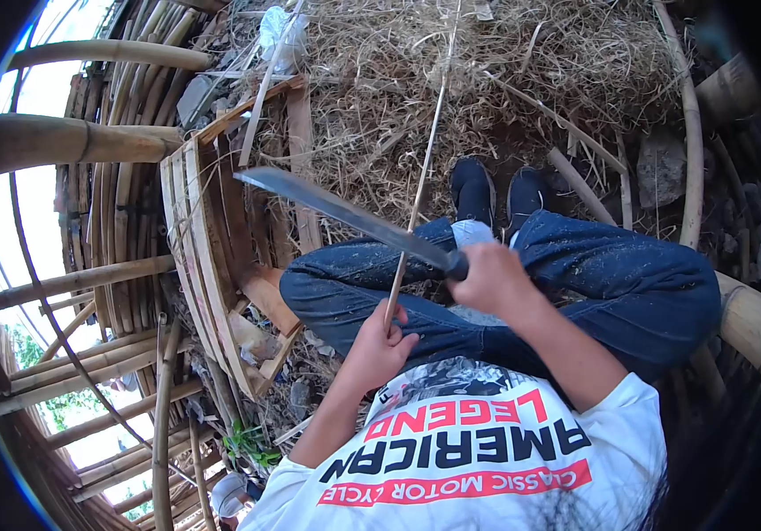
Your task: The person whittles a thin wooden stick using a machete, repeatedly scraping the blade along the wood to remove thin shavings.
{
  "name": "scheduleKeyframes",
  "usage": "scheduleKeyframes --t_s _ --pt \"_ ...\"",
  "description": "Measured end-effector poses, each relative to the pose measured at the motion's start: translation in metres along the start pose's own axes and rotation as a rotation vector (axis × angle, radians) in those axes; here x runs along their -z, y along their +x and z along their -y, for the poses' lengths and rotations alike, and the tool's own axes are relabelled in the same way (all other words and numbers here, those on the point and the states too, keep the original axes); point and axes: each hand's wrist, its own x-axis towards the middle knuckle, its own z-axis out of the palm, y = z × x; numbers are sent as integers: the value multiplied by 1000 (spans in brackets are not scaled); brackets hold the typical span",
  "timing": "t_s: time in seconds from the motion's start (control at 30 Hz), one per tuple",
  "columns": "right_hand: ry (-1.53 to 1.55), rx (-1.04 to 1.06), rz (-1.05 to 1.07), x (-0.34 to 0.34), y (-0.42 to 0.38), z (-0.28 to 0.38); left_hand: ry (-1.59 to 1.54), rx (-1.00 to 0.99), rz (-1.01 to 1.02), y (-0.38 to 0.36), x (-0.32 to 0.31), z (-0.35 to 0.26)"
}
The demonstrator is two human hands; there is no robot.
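Observation:
A machete (345,213) with a long metal blade and a dark handle lies across the middle of the view, its tip toward the left. My right hand (492,281) is wrapped round the handle. In my left hand (379,349) is the near end of a long thin bamboo strip (427,159), which runs away from me to the top of the view. The blade crosses the strip a little beyond my left hand; whether they touch I cannot tell. Both hands are above my lap, over my jeans (619,265).
A wooden crate (193,257) stands at the left, beside bamboo poles (35,140). Dry shavings (380,97) cover the ground ahead. A white plastic bag (282,40) lies at the upper left. On the right are a stone (662,170) and a thick bamboo pole (750,326).

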Motion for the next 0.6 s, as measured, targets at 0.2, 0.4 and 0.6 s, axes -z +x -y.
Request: scheduleKeyframes --t_s 0.2,0.4,0.6 --pt "-93 -13 84 10 -4 -6 169 -5 -45 -11 -3 -4" --pt "98 -64 63 -2 -11 8 189 -4 -142 -3 -8 -1" --pt "-71 -57 25 8 2 -12 207 47 -110 -16 -3 -12"
